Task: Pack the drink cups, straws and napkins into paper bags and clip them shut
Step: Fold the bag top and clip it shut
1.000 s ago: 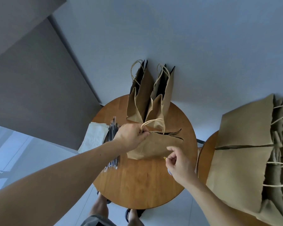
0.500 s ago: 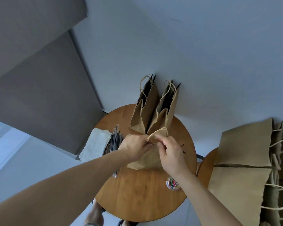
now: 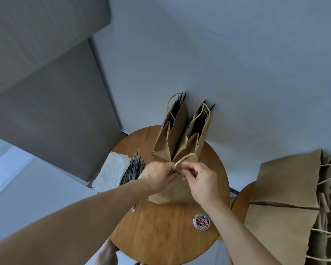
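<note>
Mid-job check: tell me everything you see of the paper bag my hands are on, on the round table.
The paper bag is plain brown kraft, lightly creased, standing on the round wooden table. Its mouth is pressed together, and a twisted paper-cord handle loops up above it. The left hand and right hand both pinch the top edge from either side. Whether a clip is on it cannot be seen behind the fingers.

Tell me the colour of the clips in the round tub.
Mixed: pink, green, yellow and blue clips in a clear tub, head view.
</note>
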Tool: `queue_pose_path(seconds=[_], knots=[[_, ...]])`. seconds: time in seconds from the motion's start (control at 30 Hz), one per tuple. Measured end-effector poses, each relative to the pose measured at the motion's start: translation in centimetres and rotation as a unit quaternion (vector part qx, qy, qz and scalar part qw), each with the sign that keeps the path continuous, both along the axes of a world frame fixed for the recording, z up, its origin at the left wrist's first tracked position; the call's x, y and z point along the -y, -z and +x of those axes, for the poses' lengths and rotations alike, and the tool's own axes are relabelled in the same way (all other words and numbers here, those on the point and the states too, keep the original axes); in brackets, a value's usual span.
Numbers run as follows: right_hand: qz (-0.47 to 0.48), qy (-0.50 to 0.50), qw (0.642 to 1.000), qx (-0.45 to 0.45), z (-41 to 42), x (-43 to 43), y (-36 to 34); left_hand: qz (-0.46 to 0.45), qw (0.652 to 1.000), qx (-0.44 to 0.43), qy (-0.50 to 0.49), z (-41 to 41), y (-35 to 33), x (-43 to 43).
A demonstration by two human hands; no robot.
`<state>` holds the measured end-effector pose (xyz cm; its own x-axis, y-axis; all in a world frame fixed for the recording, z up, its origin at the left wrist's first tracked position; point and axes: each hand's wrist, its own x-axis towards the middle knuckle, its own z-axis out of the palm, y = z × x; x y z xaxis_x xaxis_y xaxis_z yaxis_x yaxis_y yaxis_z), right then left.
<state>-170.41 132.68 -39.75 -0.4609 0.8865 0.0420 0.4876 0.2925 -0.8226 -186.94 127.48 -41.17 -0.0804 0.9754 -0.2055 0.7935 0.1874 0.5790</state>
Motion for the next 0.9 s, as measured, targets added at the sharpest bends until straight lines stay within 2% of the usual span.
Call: queue_pose_path(seconds=[0.17,0.33,0.5,0.7,0.9], knots=[[0.057,-0.013,0.997,0.040,0.0,-0.3,-0.4,0.027,1.000,0.011,0.011,-0.3,0.2,0.1],[0.019,-0.008,0.994,0.104,0.1,-0.6,-0.4,0.044,0.998,0.009,0.032,-0.3,0.4,0.1],[0.028,-0.027,0.992,0.123,0.0,-1.0,-0.1,0.061,0.998,0.002,0.035,-0.3,0.6,0.0],[0.132,-0.064,0.982,0.120,0.0,-0.9,0.4,0.055,0.998,0.014,0.034,-0.3,0.4,-0.1],[0.161,-0.095,0.968,0.169,0.1,-1.2,0.8,0.053,0.998,0.022,0.019,-0.1,0.4,-0.1]])
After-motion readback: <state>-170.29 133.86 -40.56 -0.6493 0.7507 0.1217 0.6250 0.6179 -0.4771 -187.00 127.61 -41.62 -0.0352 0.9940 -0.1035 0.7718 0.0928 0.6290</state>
